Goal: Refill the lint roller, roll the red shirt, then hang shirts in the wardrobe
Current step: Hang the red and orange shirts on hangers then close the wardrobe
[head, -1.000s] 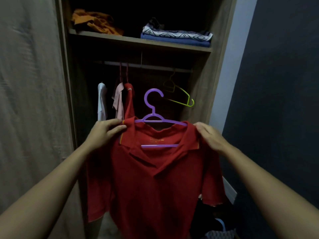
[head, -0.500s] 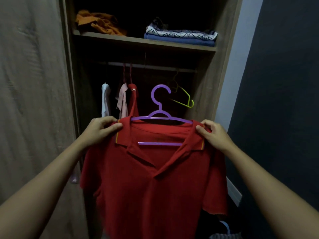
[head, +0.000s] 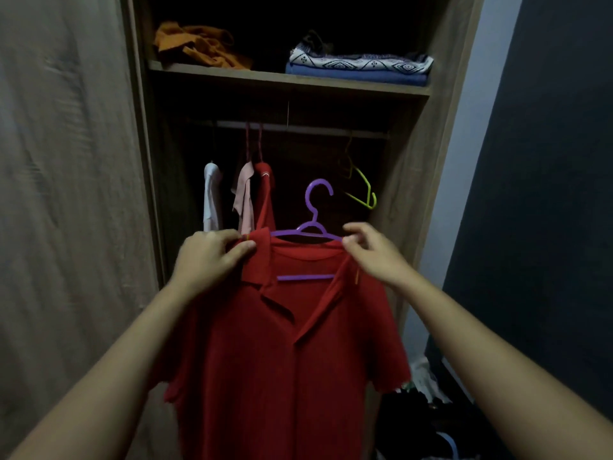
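A red polo shirt (head: 282,353) hangs on a purple hanger (head: 311,224) that I hold up in front of the open wardrobe (head: 414,194). My left hand (head: 209,257) pinches the shirt's left collar and shoulder. On the other side, my right hand (head: 371,250) grips the right shoulder at the hanger's arm. The purple hook is free, below the wardrobe rail (head: 298,127). A white shirt (head: 211,197), a pink one (head: 244,197) and another red one (head: 265,194) hang from the rail's left part.
A yellow-green empty hanger (head: 363,190) hangs at the rail's right. The shelf (head: 288,79) above holds an orange cloth (head: 199,46) and folded blue patterned fabric (head: 358,66). A wardrobe door panel (head: 66,194) stands at left, a dark wall at right, clothes lie on the floor (head: 418,413).
My right hand slid inward along the shoulder toward the hanger's neck and its fingers loosened. The shirt's left collar got folded up under my left hand. The shirt shifted slightly left.
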The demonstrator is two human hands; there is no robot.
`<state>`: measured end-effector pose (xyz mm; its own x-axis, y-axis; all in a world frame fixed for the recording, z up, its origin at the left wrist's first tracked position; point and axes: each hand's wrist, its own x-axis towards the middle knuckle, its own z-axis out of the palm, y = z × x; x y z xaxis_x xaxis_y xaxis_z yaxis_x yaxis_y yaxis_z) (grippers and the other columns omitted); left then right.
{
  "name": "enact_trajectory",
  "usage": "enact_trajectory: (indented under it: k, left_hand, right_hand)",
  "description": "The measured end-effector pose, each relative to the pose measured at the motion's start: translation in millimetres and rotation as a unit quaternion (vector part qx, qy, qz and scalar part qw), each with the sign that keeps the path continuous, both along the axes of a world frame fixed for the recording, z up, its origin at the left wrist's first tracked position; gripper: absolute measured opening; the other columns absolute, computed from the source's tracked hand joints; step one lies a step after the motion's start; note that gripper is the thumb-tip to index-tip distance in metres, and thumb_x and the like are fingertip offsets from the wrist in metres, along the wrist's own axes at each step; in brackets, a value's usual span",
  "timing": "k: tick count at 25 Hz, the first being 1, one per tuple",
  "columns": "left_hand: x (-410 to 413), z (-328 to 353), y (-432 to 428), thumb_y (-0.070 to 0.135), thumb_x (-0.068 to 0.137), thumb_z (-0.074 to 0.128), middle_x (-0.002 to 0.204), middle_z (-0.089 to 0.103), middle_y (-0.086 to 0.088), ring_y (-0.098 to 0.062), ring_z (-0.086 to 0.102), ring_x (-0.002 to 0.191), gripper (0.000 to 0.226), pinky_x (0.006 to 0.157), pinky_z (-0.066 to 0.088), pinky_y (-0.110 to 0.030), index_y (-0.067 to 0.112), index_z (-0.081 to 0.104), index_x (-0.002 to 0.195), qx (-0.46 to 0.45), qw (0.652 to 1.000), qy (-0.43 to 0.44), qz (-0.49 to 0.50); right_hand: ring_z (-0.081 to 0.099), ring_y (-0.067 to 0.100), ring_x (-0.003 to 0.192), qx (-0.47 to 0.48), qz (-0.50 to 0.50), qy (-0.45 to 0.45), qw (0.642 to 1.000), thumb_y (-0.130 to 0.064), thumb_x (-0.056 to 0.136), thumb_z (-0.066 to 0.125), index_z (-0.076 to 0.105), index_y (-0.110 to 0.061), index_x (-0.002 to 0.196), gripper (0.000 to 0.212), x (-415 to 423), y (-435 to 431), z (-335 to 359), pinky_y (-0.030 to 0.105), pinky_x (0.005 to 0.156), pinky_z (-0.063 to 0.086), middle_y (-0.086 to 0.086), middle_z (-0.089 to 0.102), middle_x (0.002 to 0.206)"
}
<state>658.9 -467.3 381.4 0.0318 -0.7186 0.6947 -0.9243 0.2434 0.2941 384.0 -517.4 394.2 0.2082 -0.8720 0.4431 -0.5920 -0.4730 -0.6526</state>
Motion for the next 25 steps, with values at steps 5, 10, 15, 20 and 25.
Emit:
enact_trajectory:
  k: [5,10,15,20,25]
  left_hand:
    - [-94,-11,0,0.046,0.095,0.039,0.096,0.071,-0.012,-0.036,0.066,0.09,0.036,0.066,0.047,-0.036,0.019,0.06,0.105,0.033,0.987,-0.104,0.119]
    - [-113,1,-3,0.063,0.091,0.025,0.1,0.068,-0.008,-0.035,0.063,0.097,0.055,0.069,0.044,-0.036,0.021,0.056,0.108,0.086,0.989,-0.066,0.105]
    - [-62,46,-125,0.038,0.092,0.051,0.12,0.062,-0.018,-0.033,0.053,0.115,0.046,0.09,0.038,-0.032,0.006,0.055,0.124,0.072,0.975,0.21,0.008]
    - [-36,53,-224,0.014,0.085,0.058,0.137,0.044,-0.026,-0.037,0.043,0.126,0.07,0.101,0.034,-0.034,-0.002,0.023,0.144,0.151,0.95,0.271,0.022]
    - [-57,51,-259,-0.003,0.087,0.042,0.134,0.046,-0.029,-0.04,0.049,0.121,0.074,0.098,0.038,-0.037,0.0,-0.001,0.148,0.182,0.952,0.245,-0.022]
  right_hand:
    - [0.059,0.014,0.09,0.307,0.062,-0.239,0.919,-0.033,0.1,0.03,0.05,-0.013,0.112,0.031,51,-15,1,0.019,0.067,0.039,0.001,0.061,0.097]
    - [0.047,0.011,0.052,0.318,0.02,-0.318,0.893,-0.029,0.095,0.044,0.05,-0.016,0.075,0.025,61,-59,4,0.02,0.048,0.039,0.001,0.049,0.065]
    - [0.056,0.016,0.048,0.249,0.021,-0.27,0.93,-0.009,0.079,0.065,0.059,-0.009,0.078,0.006,78,-108,20,0.023,0.053,0.044,0.005,0.059,0.06]
    - [0.05,0.016,0.055,0.164,-0.008,-0.167,0.972,0.002,0.081,0.052,0.061,-0.004,0.078,0.012,96,-168,41,0.021,0.048,0.037,0.007,0.054,0.064]
    - [0.055,0.021,0.081,0.084,-0.045,-0.125,0.988,0.0,0.084,0.052,0.062,0.006,0.1,0.019,95,-220,62,0.032,0.073,0.045,0.012,0.059,0.087]
